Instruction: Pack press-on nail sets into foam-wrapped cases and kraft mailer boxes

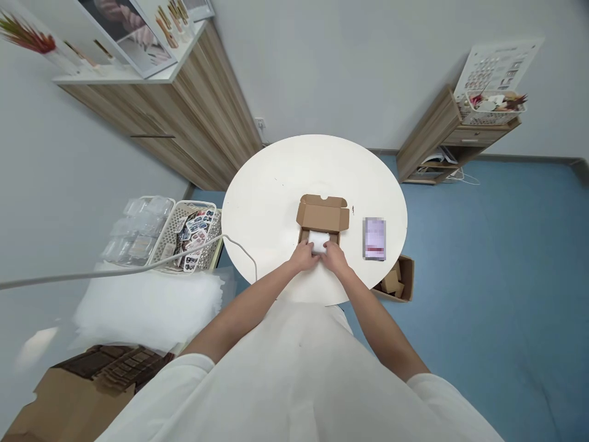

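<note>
White bundle (318,239) inside open box (323,217), lid flap folded back, away from person. Left hand (304,256) at bundle's left near corner, right hand (335,258) at its right. Fingers of both bent, tips touching bundle (firm grasp or mere press, cannot tell). Box on round white table (271,190). Phone (374,238) to right, screen blurred; cable (243,248) over left edge. Carton (407,277) of small boxes on floor, right; basket (167,238) of printed packets, left.
</note>
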A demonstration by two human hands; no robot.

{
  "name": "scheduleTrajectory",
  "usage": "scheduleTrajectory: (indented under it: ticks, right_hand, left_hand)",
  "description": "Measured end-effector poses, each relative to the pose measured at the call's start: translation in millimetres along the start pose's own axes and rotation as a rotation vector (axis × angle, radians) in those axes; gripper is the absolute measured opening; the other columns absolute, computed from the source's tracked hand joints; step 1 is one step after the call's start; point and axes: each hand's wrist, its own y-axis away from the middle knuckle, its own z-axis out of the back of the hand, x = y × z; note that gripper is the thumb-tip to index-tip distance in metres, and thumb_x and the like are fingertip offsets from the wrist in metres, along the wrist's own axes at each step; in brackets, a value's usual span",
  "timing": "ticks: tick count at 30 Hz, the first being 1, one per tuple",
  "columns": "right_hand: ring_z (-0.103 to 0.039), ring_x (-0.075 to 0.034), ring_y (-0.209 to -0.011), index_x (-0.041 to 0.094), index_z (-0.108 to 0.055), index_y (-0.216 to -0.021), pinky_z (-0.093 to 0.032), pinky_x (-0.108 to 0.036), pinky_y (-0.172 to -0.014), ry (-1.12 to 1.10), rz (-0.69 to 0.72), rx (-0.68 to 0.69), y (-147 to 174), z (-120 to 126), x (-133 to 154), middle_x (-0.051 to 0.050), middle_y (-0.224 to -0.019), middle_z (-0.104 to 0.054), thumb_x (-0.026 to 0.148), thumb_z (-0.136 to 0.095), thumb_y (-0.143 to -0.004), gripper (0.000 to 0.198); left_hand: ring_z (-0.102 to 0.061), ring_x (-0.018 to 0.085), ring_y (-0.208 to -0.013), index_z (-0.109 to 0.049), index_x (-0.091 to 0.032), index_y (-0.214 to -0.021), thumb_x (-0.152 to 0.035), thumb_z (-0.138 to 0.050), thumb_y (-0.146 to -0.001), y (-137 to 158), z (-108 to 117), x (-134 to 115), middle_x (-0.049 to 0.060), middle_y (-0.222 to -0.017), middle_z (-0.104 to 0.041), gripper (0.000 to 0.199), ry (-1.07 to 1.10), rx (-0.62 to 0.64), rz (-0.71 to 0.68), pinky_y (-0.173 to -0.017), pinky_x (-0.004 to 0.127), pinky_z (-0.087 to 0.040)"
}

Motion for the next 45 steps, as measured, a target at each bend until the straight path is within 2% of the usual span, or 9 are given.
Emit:
scheduleTrajectory:
  ticks: [5,8,14,21,27,30,35,38,45]
  right_hand:
    - [-0.05,-0.022,-0.107,0.018,-0.054,-0.106,-0.04,-0.036,-0.089,-0.08,0.154,-0.179,10,12,-12,-0.012,-0.118,-0.051,0.021,-0.048,-0.076,0.03]
    - [-0.053,-0.022,-0.101,0.017,-0.051,-0.114,-0.041,-0.038,-0.088,-0.191,0.046,-0.292,14,21,-29,-0.012,-0.118,-0.052,0.031,-0.047,-0.079,0.038]
    - [-0.055,-0.02,-0.102,0.017,-0.052,-0.117,-0.041,-0.036,-0.09,-0.461,-0.168,-0.143,12,14,-44,-0.01,-0.117,-0.057,0.04,-0.041,-0.081,0.044]
    - [-0.056,-0.019,-0.099,0.02,-0.058,-0.108,-0.042,-0.034,-0.088,-0.497,-0.129,-0.077,16,-6,-23,-0.007,-0.109,-0.062,0.04,-0.045,-0.08,0.038]
    - [-0.054,-0.015,-0.069,0.02,-0.06,-0.092,-0.046,-0.03,-0.066,-0.589,-0.2,-0.125,-12,13,-21,-0.003,-0.086,-0.061,0.056,-0.047,-0.074,0.042]
    - [-0.042,-0.01,-0.049,0.021,-0.057,-0.083,-0.041,-0.026,-0.051,-0.829,-0.286,-0.141,-37,30,-18,0.001,-0.066,-0.049,0.067,-0.038,-0.074,0.05]
    - [-0.027,-0.008,-0.04,0.021,-0.052,-0.069,-0.034,-0.025,-0.042,-1.029,-0.247,0.116,-60,46,1,0.005,-0.053,-0.032,0.077,-0.027,-0.072,0.061]
    - [-0.027,-0.009,-0.04,0.021,-0.054,-0.079,-0.031,-0.025,-0.042,-1.067,-0.217,0.163,-57,48,13,0.006,-0.052,-0.03,0.077,-0.028,-0.071,0.062]
    - [-0.035,-0.01,-0.043,0.024,-0.05,-0.089,-0.034,-0.024,-0.045,-1.099,-0.2,0.068,-22,38,24,0.005,-0.056,-0.039,0.077,-0.025,-0.072,0.061]
  left_hand:
    - [-0.041,0.028,-0.121,-0.053,-0.014,-0.113,-0.028,-0.057,-0.073,11,8,6,0.016,-0.128,-0.044,0.043,0.101,-0.221,-0.101,-0.101,0.039,-0.033]
    - [-0.042,0.026,-0.12,-0.049,-0.015,-0.118,-0.029,-0.054,-0.076,15,14,16,0.015,-0.124,-0.047,0.045,0.186,-0.325,-0.017,-0.1,0.04,-0.034]
    - [-0.053,0.021,-0.106,-0.045,-0.016,-0.122,-0.031,-0.043,-0.082,14,14,30,0.013,-0.124,-0.05,0.043,0.455,-0.202,0.189,-0.087,0.033,-0.043]
    - [-0.056,0.02,-0.098,-0.053,-0.014,-0.109,-0.033,-0.041,-0.084,23,18,49,0.012,-0.11,-0.057,0.034,0.469,-0.362,0.284,-0.085,0.033,-0.043]
    - [-0.055,0.019,-0.101,-0.043,-0.014,-0.121,-0.046,-0.035,-0.086,4,46,75,0.014,-0.115,-0.054,0.048,0.578,-0.441,0.366,-0.086,0.033,-0.042]
    - [-0.056,0.019,-0.097,-0.048,-0.016,-0.118,-0.055,-0.022,-0.087,-14,66,78,0.013,-0.116,-0.055,0.056,0.715,-0.341,0.32,-0.08,0.031,-0.044]
    - [-0.058,0.019,-0.093,-0.048,-0.014,-0.123,-0.064,-0.014,-0.084,-27,87,73,0.013,-0.111,-0.057,0.072,0.812,-0.146,0.252,-0.073,0.028,-0.045]
    - [-0.058,0.018,-0.09,-0.044,-0.014,-0.128,-0.065,-0.008,-0.082,-26,90,74,0.012,-0.106,-0.058,0.077,0.82,-0.065,0.207,-0.071,0.027,-0.045]
    - [-0.058,0.019,-0.093,-0.038,-0.023,-0.133,-0.067,-0.001,-0.08,-12,89,82,0.008,-0.1,-0.059,0.078,0.759,0.06,0.129,-0.077,0.031,-0.044]
